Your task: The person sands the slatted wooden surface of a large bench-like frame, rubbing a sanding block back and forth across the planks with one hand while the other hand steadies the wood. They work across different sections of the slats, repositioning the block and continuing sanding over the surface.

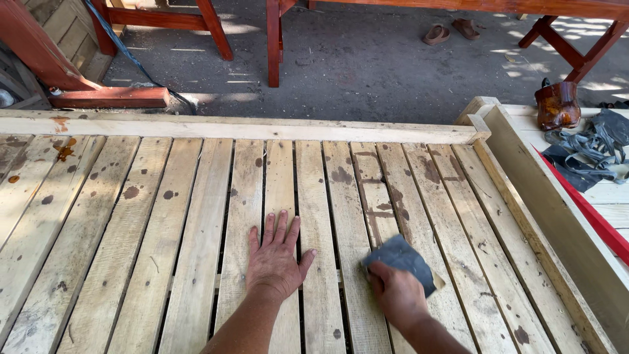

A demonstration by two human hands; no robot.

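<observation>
Hands, two of them, rest low in the middle of the frame on a slatted wooden platform (164, 216) made of pale, stained boards that run away from the camera. The left hand (275, 259) lies flat and released, palm down, fingers spread across two neighbouring slats. The right hand (396, 292), just to its right, grasps one sheet of dark grey sandpaper (403, 259), pressing it against a slat; the sheet's far corner pokes out past the fingers toward the right.

One long cross board (262, 128) borders the platform's far edge, running from the left side to the upper right. At the right edge, one angled plank (557, 216) slopes down the frame, with one red strip (590, 213) beside it. In the upper right sits one glossy brown wooden piece (557, 105), and next to it one heap of grey cloth (593, 147). Beyond the platform, on grey ground, two sandals (451, 31) lie at the top centre, among several red-painted wooden legs (273, 42).
</observation>
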